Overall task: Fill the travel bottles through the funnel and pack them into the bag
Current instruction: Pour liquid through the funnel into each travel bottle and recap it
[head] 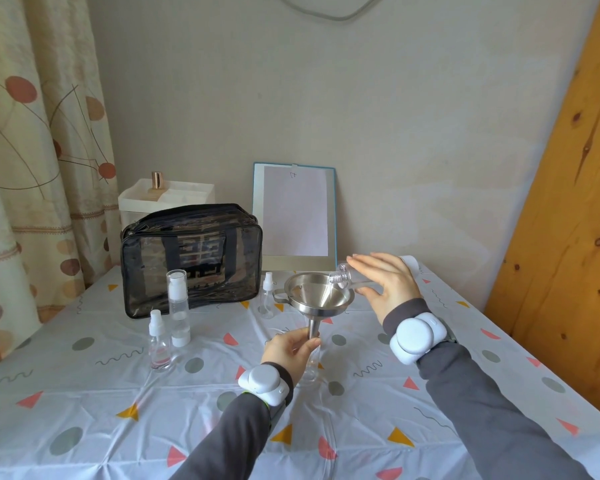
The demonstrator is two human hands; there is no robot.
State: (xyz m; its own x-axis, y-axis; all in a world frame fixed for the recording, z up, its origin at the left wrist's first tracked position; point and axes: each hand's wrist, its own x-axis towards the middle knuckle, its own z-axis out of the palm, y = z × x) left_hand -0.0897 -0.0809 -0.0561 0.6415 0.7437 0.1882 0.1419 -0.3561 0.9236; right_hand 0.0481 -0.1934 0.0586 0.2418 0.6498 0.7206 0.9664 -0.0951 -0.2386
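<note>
A steel funnel (317, 292) stands with its spout in a clear travel bottle (310, 363) on the table. My left hand (288, 348) pinches the funnel's spout where it enters the bottle's neck. My right hand (383, 284) grips a clear open bottle (343, 273) tipped sideways, its mouth over the funnel's bowl. A dark see-through bag (191, 259) stands at the back left. In front of it are a tall pump bottle (178, 306) and a small spray bottle (159, 341). Another small spray bottle (267, 296) stands left of the funnel.
A patterned cloth covers the table (118, 410). A white organiser box (167, 199) sits behind the bag. A framed board (295, 216) leans on the wall. A wooden panel (561, 220) stands along the table's right side, a curtain (32, 150) at the left.
</note>
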